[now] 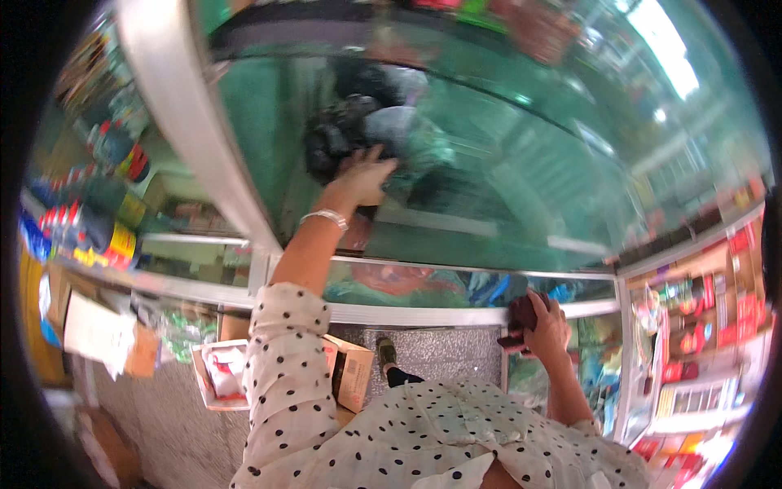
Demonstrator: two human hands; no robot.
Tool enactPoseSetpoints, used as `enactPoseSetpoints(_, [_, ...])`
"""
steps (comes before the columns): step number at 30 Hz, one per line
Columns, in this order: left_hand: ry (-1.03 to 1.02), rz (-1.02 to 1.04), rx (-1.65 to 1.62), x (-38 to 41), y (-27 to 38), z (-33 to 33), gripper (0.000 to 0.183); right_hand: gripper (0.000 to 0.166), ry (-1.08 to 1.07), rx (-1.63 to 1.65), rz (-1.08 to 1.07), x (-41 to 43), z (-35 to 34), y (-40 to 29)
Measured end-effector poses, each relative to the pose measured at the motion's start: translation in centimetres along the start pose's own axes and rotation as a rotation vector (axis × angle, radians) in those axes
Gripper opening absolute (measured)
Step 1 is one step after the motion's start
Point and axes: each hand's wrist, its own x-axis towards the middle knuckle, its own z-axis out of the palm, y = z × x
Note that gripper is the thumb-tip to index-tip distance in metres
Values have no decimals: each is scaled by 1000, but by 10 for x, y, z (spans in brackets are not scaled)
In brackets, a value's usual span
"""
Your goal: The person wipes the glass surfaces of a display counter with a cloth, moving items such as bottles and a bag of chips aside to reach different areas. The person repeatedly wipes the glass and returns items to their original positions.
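My left hand (365, 177), with a pale bracelet on the wrist, reaches over a glass display counter (464, 177) to a heap of black plastic bags (327, 147). Its fingers are spread at the edge of the heap; blur hides whether they grip any of it. A greyish, rounded thing (391, 125) lies just beyond the fingertips. At the front right edge of the counter, my right hand (547, 324) is closed around a dark red item (523, 315), perhaps a wallet or pouch.
A metal frame (183, 122) borders the glass at left, with dark bottles (79, 226) with red caps beyond it. On the floor stand an open white box (223, 376) and a cardboard box (354, 373) near my foot. Shelves with red packages (742, 318) are at right.
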Motion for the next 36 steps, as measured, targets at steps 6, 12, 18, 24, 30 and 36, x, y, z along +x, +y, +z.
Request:
enactPoseSetpoints(6, [-17,117,-92,-14,-52,-21,92,79,80,99,7,2,0,-11])
enactPoseSetpoints(12, [355,-42,-1435,-76,25,-78,105,80,89,100,126,-16,9,6])
enactPoseSetpoints(18, [397,195,-1211,-85,24,-26,91,76,208,181,102,-18,19,0])
enactPoseSetpoints(24, [559,-2,-1194,-73,31,-11,37,102,454,984,181,28,13,108])
enactPoseSetpoints(30, [693,-121,-1132,-83,32,-15,34,83,496,932,51,109,-32,150])
enactPoseSetpoints(36, [661,-70,-1062,-82,54,-13,40,31,490,951,69,121,-29,175])
